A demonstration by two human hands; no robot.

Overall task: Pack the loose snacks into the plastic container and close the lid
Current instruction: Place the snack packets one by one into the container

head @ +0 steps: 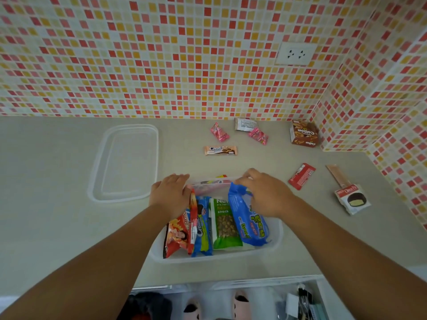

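The clear plastic container [276, 239] sits on the counter in front of me, holding a red chips bag [176, 235], a blue Cream-O pack [202, 227], a green nut snack pack [225, 224] and a blue wafer packet [250, 219]. My left hand [169, 195] lies palm down on the container's far left corner, fingers along the far rim. My right hand [265, 194] grips the top end of the blue wafer packet at the far right. The clear lid [126, 162] lies flat to the left, apart from the container.
Loose snacks lie beyond and right of the container: two pink candies [219, 132], a white sachet [245, 124], a Cream-O bar [220, 150], a brown Collon box [303, 134], a red packet [301, 176], a pink stick [338, 175], a Choco Pie [352, 199]. Tiled walls stand behind and right.
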